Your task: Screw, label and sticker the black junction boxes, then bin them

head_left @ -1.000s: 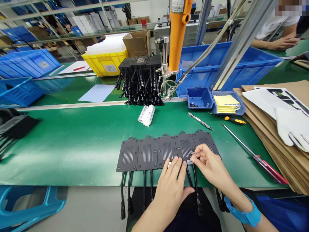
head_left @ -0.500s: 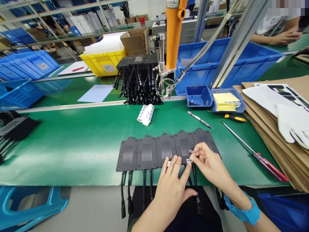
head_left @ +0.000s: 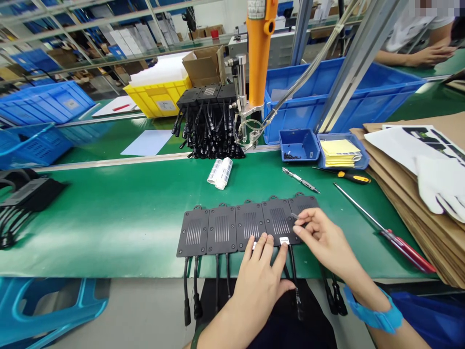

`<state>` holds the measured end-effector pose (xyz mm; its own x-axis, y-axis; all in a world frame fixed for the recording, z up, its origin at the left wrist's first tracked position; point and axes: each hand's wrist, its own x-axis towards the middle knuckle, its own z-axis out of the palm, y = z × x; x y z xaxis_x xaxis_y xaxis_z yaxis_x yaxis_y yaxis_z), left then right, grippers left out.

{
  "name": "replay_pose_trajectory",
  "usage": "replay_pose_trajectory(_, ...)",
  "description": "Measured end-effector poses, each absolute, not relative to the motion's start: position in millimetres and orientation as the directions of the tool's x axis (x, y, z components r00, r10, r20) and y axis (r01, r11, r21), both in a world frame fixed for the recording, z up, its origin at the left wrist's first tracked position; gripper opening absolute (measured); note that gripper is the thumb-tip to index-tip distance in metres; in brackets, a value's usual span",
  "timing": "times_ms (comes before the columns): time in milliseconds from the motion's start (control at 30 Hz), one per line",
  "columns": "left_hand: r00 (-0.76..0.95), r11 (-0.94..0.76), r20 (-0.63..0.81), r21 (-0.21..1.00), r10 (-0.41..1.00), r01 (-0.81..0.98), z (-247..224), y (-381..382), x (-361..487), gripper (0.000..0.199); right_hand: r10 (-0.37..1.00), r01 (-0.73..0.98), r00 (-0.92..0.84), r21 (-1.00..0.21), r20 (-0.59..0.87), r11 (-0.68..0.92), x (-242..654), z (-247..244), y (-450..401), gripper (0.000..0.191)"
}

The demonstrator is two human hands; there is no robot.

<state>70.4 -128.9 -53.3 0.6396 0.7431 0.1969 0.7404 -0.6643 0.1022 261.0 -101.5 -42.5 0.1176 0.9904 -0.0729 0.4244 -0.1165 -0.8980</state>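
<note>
Several black finned modules (head_left: pixel 222 230) lie side by side near the table's front edge, their cables hanging over it. My left hand (head_left: pixel 260 271) rests with spread fingers on the lower edges of the middle modules, one fingertip touching a small white label (head_left: pixel 284 240). Another white label is partly covered by its fingers. My right hand (head_left: pixel 321 237) hovers over the rightmost module, thumb and fingers pinching a small clear strip (head_left: pixel 295 216). Beyond the modules lie rolls of printed labels (head_left: pixel 220 173).
A pen (head_left: pixel 301 180), a yellow-black screwdriver (head_left: pixel 354 177) and a red-handled screwdriver (head_left: pixel 407 249) lie to the right, beside stacked cardboard (head_left: pixel 410 218). Small blue bins (head_left: pixel 298 145) stand behind. Stacked modules (head_left: pixel 209 121) sit near an orange post (head_left: pixel 257 58). A person's hands (head_left: pixel 432 55) show far right.
My right hand has moved slightly right and up from the label, with the clear strip in its fingers. The label on the fourth module now shows more fully. My left hand has stayed in place.
</note>
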Motion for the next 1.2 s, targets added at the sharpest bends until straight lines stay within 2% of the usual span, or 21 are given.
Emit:
replay_pose_trajectory(67,0.64,-0.66,0.178,0.095,0.748,0.745,-49.8,-127.5,72.5,0.088,0.982,0.342,0.17,-0.93,-0.079,-0.133,271.7,-39.0,-100.2,0.028)
replay_pose_trajectory(233,0.607,-0.619,0.154,0.038,0.779,0.784,-47.4,-127.9,81.7,0.102,0.97,0.205,0.138,-0.953,-0.199,-0.225,296.5,-34.3,-102.6,0.033)
replay_pose_trajectory(500,0.623,-0.63,0.158,-0.009,0.766,0.776,-42.4,-124.7,83.3,0.093,0.961,0.11,0.145,-0.962,-0.235,-0.252,306.9,-41.6,-108.3,0.039)
replay_pose_trajectory(633,0.605,-0.605,0.153,-0.05,0.782,0.795,-45.7,-125.8,84.3,0.1,0.966,0.114,0.123,-0.964,-0.228,-0.242,308.9,-44.4,-109.5,0.037)
replay_pose_trajectory(833,0.663,-0.669,0.176,-0.033,0.728,0.743,-44.6,-121.8,74.1,0.081,0.968,0.185,0.145,-0.955,-0.206,-0.231,317.5,-44.2,-111.5,0.037)
replay_pose_trajectory(1000,0.641,-0.646,0.199,-0.047,0.741,0.761,-42.9,-121.5,77.6,0.09,0.958,0.254,0.169,-0.93,-0.23,-0.268,324.1,-43.6,-111.5,0.042)
replay_pose_trajectory(1200,0.672,-0.674,0.158,-0.049,0.723,0.737,-42.6,-120.9,75.0,0.08,0.962,0.256,0.113,-0.928,-0.248,-0.27,322.2,-48.2,-111.7,0.045)
